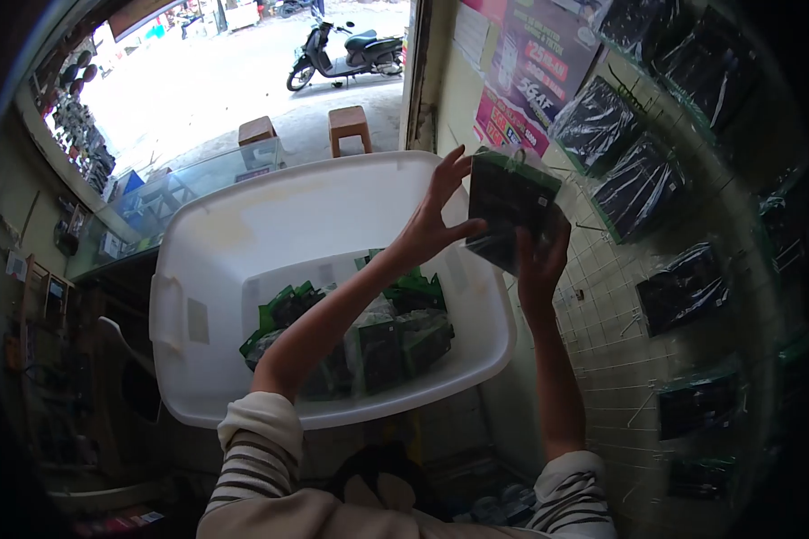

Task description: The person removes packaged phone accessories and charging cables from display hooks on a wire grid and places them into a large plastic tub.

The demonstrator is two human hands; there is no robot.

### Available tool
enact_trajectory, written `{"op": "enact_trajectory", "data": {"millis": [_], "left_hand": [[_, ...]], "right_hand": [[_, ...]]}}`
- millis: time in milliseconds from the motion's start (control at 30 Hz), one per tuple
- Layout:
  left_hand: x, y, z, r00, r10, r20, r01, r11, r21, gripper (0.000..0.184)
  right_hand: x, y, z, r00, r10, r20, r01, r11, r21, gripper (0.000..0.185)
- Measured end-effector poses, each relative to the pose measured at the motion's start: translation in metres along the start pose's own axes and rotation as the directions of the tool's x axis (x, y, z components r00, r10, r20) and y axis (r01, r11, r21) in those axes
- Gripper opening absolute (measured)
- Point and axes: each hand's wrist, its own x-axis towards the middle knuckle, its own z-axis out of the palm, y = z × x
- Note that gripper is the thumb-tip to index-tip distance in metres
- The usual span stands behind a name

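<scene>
A flat, dark packet in clear plastic with a green top edge is held up above the right rim of a large white plastic tub. My right hand grips it from below, fingers on its lower right part. At its left edge is my left hand, thumb on the front and fingers up along the side. Inside the tub lie several similar green-and-black packets in a loose pile, partly hidden behind my left forearm.
Along the right wall, a wire grid carries several hanging packets. Posters are fixed above it. A glass display case stands beyond the tub on the left. Outside are two brown stools and a parked scooter.
</scene>
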Motion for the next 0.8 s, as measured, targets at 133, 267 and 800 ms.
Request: {"op": "enact_trajectory", "data": {"millis": [133, 267, 800], "left_hand": [[-0.058, 0.071, -0.048, 0.998, -0.056, -0.029, 0.051, 0.986, -0.157, 0.092], [-0.12, 0.105, -0.087, 0.92, -0.384, -0.078, 0.377, 0.922, -0.087, 0.077], [-0.368, 0.006, -0.165, 0.052, -0.965, -0.258, 0.915, -0.057, 0.399, 0.084]], "right_hand": [[-0.03, -0.072, 0.051, 0.97, 0.208, 0.122, -0.239, 0.893, 0.382, 0.046], [-0.062, -0.08, 0.102, 0.902, 0.267, 0.339, -0.367, 0.888, 0.277, 0.035], [-0.273, 0.028, 0.28, -0.069, 0.601, 0.796, -0.357, 0.73, -0.582, 0.044]]}}
